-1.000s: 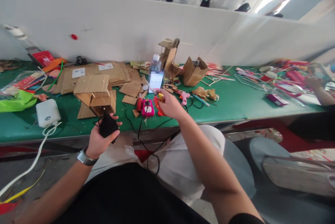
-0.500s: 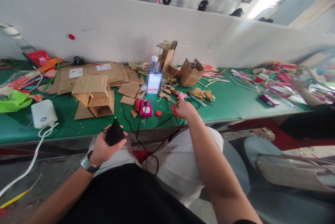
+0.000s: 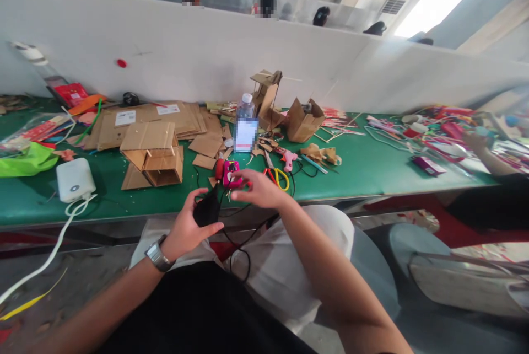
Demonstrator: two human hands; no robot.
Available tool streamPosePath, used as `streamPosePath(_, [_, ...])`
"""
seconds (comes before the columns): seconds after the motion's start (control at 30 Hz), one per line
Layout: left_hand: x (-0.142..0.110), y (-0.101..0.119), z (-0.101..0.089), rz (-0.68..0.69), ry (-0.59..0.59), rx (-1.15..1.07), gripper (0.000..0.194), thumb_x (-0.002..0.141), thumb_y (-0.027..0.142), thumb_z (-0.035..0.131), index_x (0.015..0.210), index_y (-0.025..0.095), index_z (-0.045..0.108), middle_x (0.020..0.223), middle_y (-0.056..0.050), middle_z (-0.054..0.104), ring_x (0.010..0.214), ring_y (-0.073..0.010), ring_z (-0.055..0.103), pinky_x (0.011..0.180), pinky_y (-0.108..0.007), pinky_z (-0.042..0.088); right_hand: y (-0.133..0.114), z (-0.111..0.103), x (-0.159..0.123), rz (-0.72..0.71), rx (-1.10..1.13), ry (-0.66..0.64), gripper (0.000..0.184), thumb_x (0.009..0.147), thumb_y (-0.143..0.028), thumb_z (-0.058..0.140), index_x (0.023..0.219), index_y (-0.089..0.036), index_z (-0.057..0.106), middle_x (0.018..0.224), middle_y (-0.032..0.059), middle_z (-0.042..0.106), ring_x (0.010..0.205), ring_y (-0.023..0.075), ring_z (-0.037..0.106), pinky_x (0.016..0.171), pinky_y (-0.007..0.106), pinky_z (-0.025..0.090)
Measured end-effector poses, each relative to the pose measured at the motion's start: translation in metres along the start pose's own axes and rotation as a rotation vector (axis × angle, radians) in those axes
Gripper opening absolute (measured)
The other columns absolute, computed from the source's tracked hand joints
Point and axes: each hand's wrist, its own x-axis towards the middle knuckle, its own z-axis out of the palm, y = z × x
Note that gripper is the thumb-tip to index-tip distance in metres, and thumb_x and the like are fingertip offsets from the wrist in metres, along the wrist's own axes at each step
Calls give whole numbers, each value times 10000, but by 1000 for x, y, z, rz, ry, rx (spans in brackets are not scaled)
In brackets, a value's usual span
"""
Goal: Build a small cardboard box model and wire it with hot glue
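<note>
A black cone-shaped piece (image 3: 208,208) rests in my left hand (image 3: 185,230), whose fingers and thumb curl round its sides. Close to its right side is my right hand (image 3: 260,191), fingers apart, with nothing visible in it. Just beyond the right fingers sits a small magenta device (image 3: 230,173) with black cords. Scissors with red and yellow handles (image 3: 279,178) lie on the green table (image 3: 355,172), to the right of that hand. Beside them is a pink glue gun (image 3: 289,160).
A cardboard shelf model (image 3: 155,153) stands left of the middle, near a white power adapter (image 3: 75,179). Behind are a water bottle (image 3: 247,106), a lit phone (image 3: 245,136) and a cardboard holder (image 3: 305,121). Another person's hand (image 3: 475,139) reaches in at far right.
My right hand has left the scissors and moved left towards the black cone. The left hand has brought the cone right and turned it. The red ball is no longer visible.
</note>
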Motion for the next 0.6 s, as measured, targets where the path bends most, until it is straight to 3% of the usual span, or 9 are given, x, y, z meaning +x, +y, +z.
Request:
streamPosePath(0.07, [6, 6, 7, 27, -51, -3, 1051, 722, 442, 939, 1575, 241, 358, 1232, -116, 714, 1057, -280, 741, 939, -470, 629, -18, 18, -2, -155, 216, -165, 664, 796, -530, 897, 1322, -180, 694, 1256, 102, 753, 1018, 222, 732, 895, 333, 593])
streamPosePath(0.17, [15, 15, 17, 91, -63, -20, 1162, 739, 385, 939, 1657, 270, 236, 1282, -131, 706, 1112, -294, 744, 997, -501, 621, -35, 33, -4, -167, 265, -85, 581, 740, -458, 939, 1207, -172, 744, 1200, 92, 768, 1080, 246, 722, 986, 367, 574])
streamPosePath(0.27, [22, 21, 22, 153, -38, -53, 1160, 790, 400, 909, 1686, 283, 182, 1378, -158, 662, 1239, -312, 708, 1074, -526, 593, -32, 20, 0, -72, 351, -27, 478, 765, -437, 914, 1135, -172, 769, 1116, 77, 802, 1029, 247, 747, 954, 380, 598])
streamPosePath(0.37, [27, 22, 20, 229, -47, -71, 1044, 882, 425, 828, 1690, 293, 180, 1572, -192, 527, 1369, -308, 633, 1138, -516, 557, -6, -24, 14, 62, 535, 115, 472, 751, -460, 922, 1082, -166, 760, 1050, 81, 813, 946, 232, 766, 870, 370, 647])
streamPosePath(0.47, [29, 14, 12, 302, -67, 117, 665, 957, 412, 739, 1551, 279, 469, 1517, -140, 598, 1353, -286, 628, 1154, -512, 534, 41, -88, 30, 164, 708, 518, 440, 761, -441, 926, 1046, -187, 707, 1031, 67, 799, 884, 203, 762, 693, 296, 665])
streamPosePath(0.53, [28, 5, 6, 369, -78, 297, 398, 964, 401, 725, 1329, 254, 665, 1369, -106, 697, 1305, -288, 641, 1156, -524, 519, 78, -129, 34, 241, 783, 782, 378, 827, -416, 880, 1055, -197, 672, 1008, 38, 784, 873, 172, 746, 670, 258, 662])
streamPosePath(0.6, [26, -7, 3, 425, -98, 425, 249, 951, 381, 735, 1162, 250, 750, 1292, -90, 736, 1268, -297, 649, 1134, -532, 524, 114, -159, 30, 409, 747, 1025, 293, 925, -429, 779, 1041, -201, 635, 981, 22, 760, 869, 151, 736, 668, 233, 658])
